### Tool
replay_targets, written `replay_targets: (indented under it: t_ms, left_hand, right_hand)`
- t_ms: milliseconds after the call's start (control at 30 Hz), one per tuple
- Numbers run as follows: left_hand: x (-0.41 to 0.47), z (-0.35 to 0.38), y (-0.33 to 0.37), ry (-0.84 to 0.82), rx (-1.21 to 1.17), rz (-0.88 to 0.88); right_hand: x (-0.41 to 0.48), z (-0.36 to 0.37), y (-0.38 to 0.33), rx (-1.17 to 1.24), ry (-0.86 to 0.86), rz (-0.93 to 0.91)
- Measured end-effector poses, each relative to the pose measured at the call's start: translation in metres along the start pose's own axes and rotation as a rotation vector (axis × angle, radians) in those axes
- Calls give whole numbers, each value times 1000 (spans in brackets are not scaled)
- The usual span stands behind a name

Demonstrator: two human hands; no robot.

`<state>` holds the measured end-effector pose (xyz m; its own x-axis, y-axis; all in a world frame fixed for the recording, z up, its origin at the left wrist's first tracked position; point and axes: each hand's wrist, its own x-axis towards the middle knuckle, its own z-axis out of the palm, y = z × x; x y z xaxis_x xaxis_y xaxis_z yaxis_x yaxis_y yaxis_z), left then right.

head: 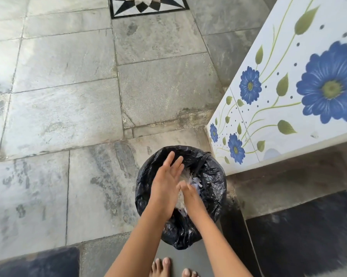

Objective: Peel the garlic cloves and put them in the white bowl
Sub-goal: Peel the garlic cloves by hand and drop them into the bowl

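Over crinkly liner point(213, 183) — flat left hand point(164, 186).

Bin point(214, 186) on floor point(68, 96), left of ledge point(288, 120)

Two grips: left grip point(165, 185), right grip point(191, 195). One bin point(215, 182). Two feet point(161, 267).

Illumination is soft, even daylight with no hard shadows. A pale sheen washes out the stone floor point(0, 62) at the left edge. The left hand point(164, 184) and right hand point(190, 194) are motion-blurred at the fingertips. The floral tiled wall point(288, 86) smears toward the right edge. Grout lines bow from wide-angle distortion, and the lower corners are soft.
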<state>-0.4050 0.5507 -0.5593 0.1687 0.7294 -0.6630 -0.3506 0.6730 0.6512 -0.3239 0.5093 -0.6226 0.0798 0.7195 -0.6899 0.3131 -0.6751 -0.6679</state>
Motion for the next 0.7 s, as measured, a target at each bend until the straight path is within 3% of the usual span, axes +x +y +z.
replay_targets:
  t_ms: [33, 100, 200, 367, 533, 700]
  left_hand:
    - [-3, -10, 7, 14, -91, 28]
    - [-19, -7, 27, 84, 73, 43]
    - [-60, 8, 54, 142, 553, 42]
    - [-168, 51, 142, 123, 1203, 324]
    - [-306, 105, 227, 69, 1428, 611]
    - [-392, 136, 269, -21, 1461, 899]
  right_hand:
    - [-10, -7, 0, -33, 19, 11]
    - [-38, -21, -11, -5, 81, -53]
    - [-92, -42, -53, -78, 189, -124]
    - [-214, -102, -142, -414, 348, -315]
    - [-346, -159, -222, -703, 488, -509]
    - [-455, -175, -257, -723, 782, -628]
